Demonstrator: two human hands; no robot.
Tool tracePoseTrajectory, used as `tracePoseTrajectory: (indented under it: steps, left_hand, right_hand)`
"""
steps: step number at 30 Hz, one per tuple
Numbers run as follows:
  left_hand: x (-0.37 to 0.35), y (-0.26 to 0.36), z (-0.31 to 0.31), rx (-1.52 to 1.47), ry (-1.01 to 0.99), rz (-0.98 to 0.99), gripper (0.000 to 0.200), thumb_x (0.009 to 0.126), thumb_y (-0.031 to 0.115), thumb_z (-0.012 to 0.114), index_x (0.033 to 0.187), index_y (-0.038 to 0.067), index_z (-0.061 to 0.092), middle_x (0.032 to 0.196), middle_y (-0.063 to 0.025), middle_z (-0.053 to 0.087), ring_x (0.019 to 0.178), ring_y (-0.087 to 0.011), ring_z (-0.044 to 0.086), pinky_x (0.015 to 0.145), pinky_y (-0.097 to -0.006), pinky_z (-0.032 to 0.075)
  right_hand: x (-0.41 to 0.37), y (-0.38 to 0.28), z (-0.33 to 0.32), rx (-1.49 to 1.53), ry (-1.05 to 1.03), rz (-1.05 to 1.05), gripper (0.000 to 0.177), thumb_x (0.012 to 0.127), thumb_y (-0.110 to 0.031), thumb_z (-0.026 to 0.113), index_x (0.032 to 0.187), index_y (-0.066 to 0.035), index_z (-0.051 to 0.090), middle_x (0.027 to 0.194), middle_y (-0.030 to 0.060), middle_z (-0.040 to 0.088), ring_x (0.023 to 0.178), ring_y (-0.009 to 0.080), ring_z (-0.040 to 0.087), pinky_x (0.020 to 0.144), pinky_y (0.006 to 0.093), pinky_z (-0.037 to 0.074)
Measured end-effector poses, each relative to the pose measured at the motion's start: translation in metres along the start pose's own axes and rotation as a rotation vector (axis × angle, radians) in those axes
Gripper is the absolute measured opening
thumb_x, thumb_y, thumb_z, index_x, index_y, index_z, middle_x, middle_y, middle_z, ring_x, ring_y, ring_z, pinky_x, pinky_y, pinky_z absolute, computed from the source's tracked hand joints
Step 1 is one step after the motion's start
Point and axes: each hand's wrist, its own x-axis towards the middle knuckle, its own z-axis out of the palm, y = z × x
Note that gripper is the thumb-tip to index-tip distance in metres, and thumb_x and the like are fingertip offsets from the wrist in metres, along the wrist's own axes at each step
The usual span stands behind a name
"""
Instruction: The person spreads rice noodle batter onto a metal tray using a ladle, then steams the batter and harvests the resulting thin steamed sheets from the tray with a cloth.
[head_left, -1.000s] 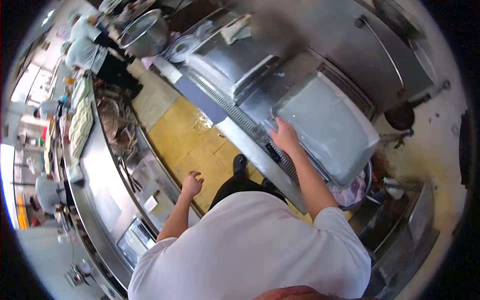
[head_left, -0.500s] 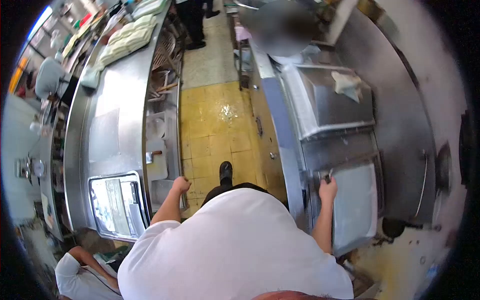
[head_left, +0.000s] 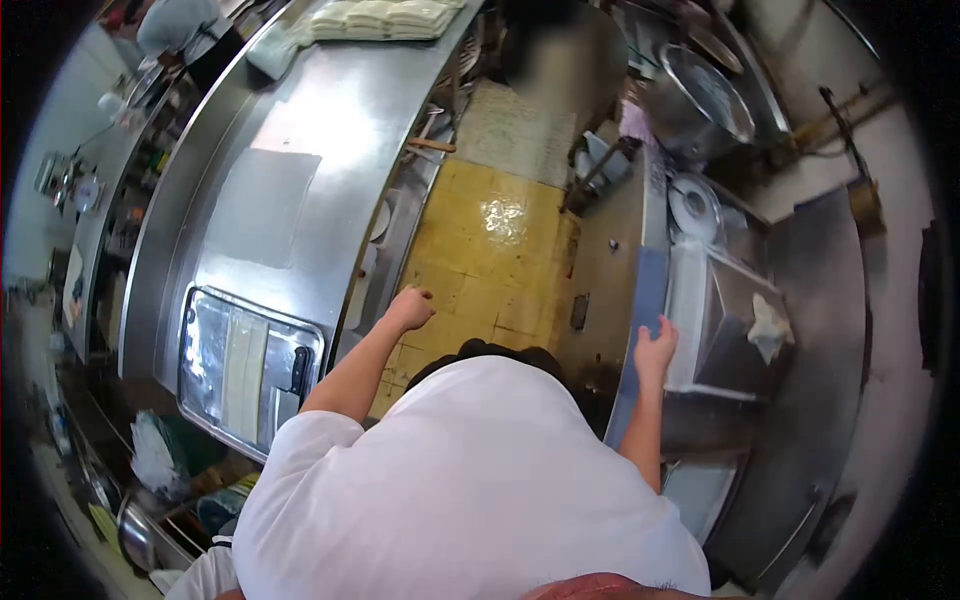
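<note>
Yellow floor (head_left: 450, 290) runs alongside desk (head_left: 330, 130) edge. Left hand (head_left: 411, 308) above it, fingers half-curled, grip hard to tell. Right hand (head_left: 655, 350) near steel box (head_left: 730, 325), fingers spread, released. Tray (head_left: 207, 345) on desk.

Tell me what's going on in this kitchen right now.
A person in a white shirt stands between a left counter and a right counter, apparently holding nothing. The left hand, loosely curled, is over the yellow floor beside the left counter. The right hand, fingers apart, is by the right counter's bluish edge, near a metal box with a cloth on it. On the left counter, a tray holds a pale strip and a black-handled knife.
</note>
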Motion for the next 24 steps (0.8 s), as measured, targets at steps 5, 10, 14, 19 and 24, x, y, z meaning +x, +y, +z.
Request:
tracePoseTrajectory:
  steps: [5, 10, 14, 19, 24]
  left_hand:
    - [-0.01, -0.014, -0.016, -0.159, 0.026, -0.13, 0.023, 0.08, 0.023, 0.076, 0.098, 0.009, 0.077, 0.12, -0.0205, 0.064, 0.113, -0.0376, 0.061, 0.097, -0.0426, 0.05]
    - [-0.035, -0.046, 0.013, -0.263, 0.108, -0.398, 0.023, 0.083, 0.03, 0.076, 0.096, 0.011, 0.076, 0.11, -0.024, 0.069, 0.105, -0.0382, 0.065, 0.091, -0.0457, 0.052]
    - [-0.06, -0.056, 0.012, -0.414, 0.021, -0.718, 0.028, 0.082, 0.032, 0.077, 0.099, 0.011, 0.076, 0.104, -0.0223, 0.072, 0.1, -0.0383, 0.067, 0.089, -0.0456, 0.054]
    - [-0.09, -0.028, 0.003, -0.561, 0.142, -0.951, 0.029, 0.081, 0.031, 0.08, 0.099, 0.007, 0.076, 0.095, -0.0152, 0.075, 0.087, -0.0296, 0.071, 0.08, -0.0404, 0.056]
    - [-0.109, 0.007, -0.019, -0.796, 0.447, -1.092, 0.03, 0.083, 0.033, 0.08, 0.096, 0.006, 0.077, 0.092, -0.0131, 0.075, 0.085, -0.0243, 0.071, 0.079, -0.037, 0.055]
  right_hand:
    - [0.049, -0.086, 0.071, -0.217, -0.346, -0.159, 0.046, 0.084, -0.02, 0.069, 0.126, -0.002, 0.062, 0.134, 0.0189, 0.057, 0.128, 0.0385, 0.049, 0.11, 0.0455, 0.038]
    - [0.114, -0.137, 0.167, -0.258, -0.673, -0.281, 0.051, 0.083, -0.027, 0.071, 0.127, -0.002, 0.064, 0.135, 0.0205, 0.058, 0.129, 0.04, 0.048, 0.11, 0.0471, 0.039]
    - [0.179, -0.19, 0.249, -0.259, -0.827, -0.544, 0.05, 0.083, -0.027, 0.071, 0.125, 0.001, 0.065, 0.13, 0.0237, 0.06, 0.125, 0.0422, 0.051, 0.109, 0.0478, 0.039]
    - [0.247, -0.288, 0.318, -0.225, -0.979, -0.738, 0.049, 0.083, -0.025, 0.072, 0.124, 0.003, 0.065, 0.127, 0.0273, 0.061, 0.122, 0.0431, 0.054, 0.107, 0.0465, 0.042]
    - [0.274, -0.392, 0.358, -0.273, -1.017, -0.948, 0.05, 0.083, -0.023, 0.071, 0.123, 0.005, 0.065, 0.125, 0.0295, 0.063, 0.12, 0.0408, 0.059, 0.104, 0.0436, 0.046]
